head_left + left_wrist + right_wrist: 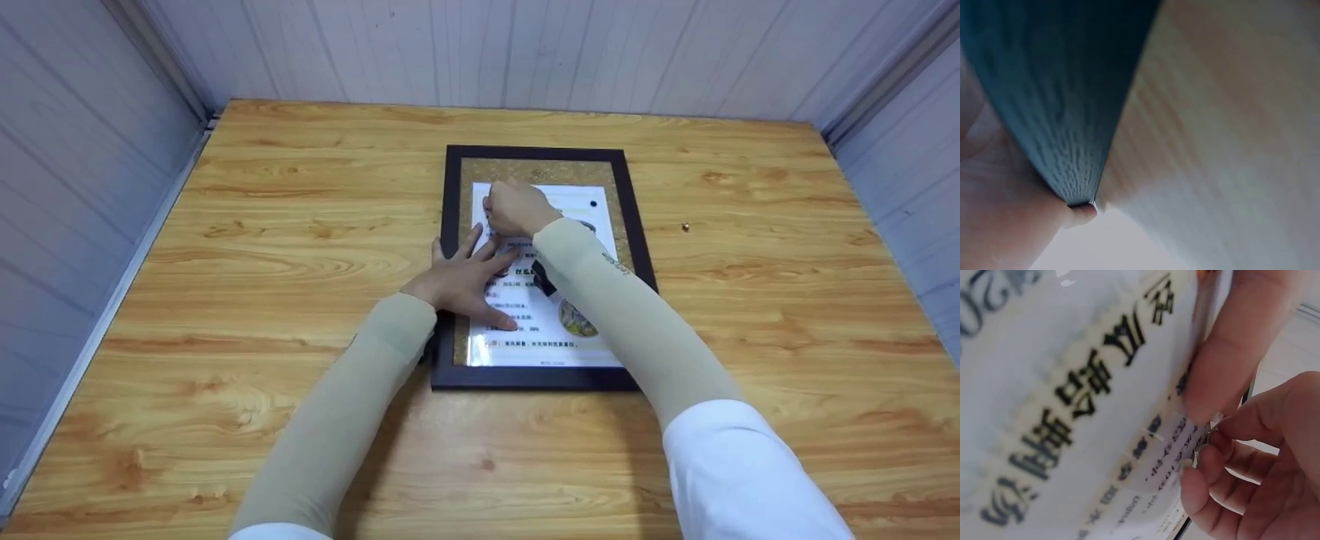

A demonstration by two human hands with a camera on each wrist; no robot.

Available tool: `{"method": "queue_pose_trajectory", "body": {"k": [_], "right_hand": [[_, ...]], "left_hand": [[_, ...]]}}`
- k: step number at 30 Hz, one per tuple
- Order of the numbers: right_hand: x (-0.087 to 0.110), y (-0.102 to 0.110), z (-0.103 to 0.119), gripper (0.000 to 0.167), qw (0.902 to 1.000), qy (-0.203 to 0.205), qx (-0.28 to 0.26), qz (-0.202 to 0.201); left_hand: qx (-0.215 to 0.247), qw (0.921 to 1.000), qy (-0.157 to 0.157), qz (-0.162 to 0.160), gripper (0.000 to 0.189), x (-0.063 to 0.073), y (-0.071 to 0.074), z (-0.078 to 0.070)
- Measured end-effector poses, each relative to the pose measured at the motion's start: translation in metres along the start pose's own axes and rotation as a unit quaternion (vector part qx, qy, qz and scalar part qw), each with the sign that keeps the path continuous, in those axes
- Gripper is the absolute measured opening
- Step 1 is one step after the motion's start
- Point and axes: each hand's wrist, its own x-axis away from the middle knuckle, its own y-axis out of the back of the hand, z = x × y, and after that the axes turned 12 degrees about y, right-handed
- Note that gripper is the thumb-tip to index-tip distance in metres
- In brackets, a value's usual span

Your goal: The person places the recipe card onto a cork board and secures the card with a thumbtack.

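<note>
A glossy printed sheet (540, 352) lies on a cork board (536, 171) with a dark wooden frame (544, 379). My left hand (469, 281) rests on the sheet's left side, fingers spread; in the left wrist view the palm (1005, 208) lies along the frame edge (1072, 140). Near the sheet's upper left corner, my right hand (519, 208) has its fingers curled. The right wrist view shows its fingertips (1207, 461) pinching a small pin, mostly hidden, against the sheet (1084, 416). A black round pin (593, 204) sits at the upper right corner.
The board lies on a wood-grain table (315, 195). To its right is a small shiny pin-like piece (685, 226). Pale panel walls (480, 52) stand behind the table and at both sides.
</note>
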Motion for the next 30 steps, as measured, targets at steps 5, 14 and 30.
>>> {"method": "queue_pose_trajectory", "body": {"k": [5,14,30], "right_hand": [[0.005,0.002,-0.002,0.019,0.9984,-0.014,-0.045,0.032],[0.016,-0.004,-0.007,0.043,0.9953,-0.007,-0.085,0.046],[0.042,-0.005,-0.025,0.051,0.9916,-0.011,-0.113,0.062]], "left_hand": [[0.001,1.0000,0.004,0.000,0.115,-0.001,0.000,-0.001],[0.008,1.0000,0.004,-0.004,0.114,0.000,0.001,-0.002],[0.011,0.9998,-0.001,-0.014,0.116,-0.010,0.003,0.004]]}}
